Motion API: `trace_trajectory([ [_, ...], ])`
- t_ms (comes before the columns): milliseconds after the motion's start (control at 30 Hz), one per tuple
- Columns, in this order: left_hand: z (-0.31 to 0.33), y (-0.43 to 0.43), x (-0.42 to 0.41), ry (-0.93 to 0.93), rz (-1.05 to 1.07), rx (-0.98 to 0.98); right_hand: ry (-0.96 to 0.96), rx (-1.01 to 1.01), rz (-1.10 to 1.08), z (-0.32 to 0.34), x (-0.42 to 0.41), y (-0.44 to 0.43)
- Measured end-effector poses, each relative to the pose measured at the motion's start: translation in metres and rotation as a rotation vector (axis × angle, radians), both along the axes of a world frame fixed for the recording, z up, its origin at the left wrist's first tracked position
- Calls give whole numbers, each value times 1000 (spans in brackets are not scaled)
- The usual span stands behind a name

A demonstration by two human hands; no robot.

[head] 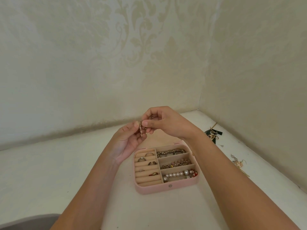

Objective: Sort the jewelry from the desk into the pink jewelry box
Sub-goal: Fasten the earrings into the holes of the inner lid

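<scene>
hands: I am pinching a small gold piece (pixel 140 128) with my left hand (pixel 130 140) and right hand (pixel 167 123) | where: holding it above the open pink jewelry box (pixel 166 190) | why: probably straightening it for stowing | left: earrings (pixel 237 163) lying on desk (pixel 66 171)

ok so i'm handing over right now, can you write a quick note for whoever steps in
Hands: the left hand and the right hand both pinch one small gold piece, held up over the far side of the box.
Box: the pink jewelry box lies open on the desk.
Done: rings sit in the left rolls, and beaded bracelets fill the three right compartments, with the pearl bracelet nearest.
Left: put the gold piece in. Then sort the dark tassel piece and the gold drop earrings, which lie on the desk to the right of the box.
</scene>
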State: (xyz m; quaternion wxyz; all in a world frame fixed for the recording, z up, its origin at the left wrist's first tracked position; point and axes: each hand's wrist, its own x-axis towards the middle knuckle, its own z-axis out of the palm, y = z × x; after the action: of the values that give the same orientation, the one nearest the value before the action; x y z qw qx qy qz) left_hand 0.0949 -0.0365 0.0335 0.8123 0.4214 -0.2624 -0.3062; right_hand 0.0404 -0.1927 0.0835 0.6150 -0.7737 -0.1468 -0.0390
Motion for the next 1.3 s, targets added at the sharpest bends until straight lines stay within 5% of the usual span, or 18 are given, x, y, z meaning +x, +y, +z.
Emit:
trace_trajectory([
  [500,-4,-1,4,119,83,-19,-17,-161,-116,-4,2,-4],
  [733,-1,5,9,161,361,35,-63,-351,-530,-18,9,-44],
  [833,-6,6,13,158,466,125,72,-409,-631,-42,14,-62],
  [1100,-19,-4,16,330,498,121,191,-362,-656,-61,17,-53],
  [1300,-17,-1,-3,396,527,180,189,-532,-611,-53,-2,-42],
])
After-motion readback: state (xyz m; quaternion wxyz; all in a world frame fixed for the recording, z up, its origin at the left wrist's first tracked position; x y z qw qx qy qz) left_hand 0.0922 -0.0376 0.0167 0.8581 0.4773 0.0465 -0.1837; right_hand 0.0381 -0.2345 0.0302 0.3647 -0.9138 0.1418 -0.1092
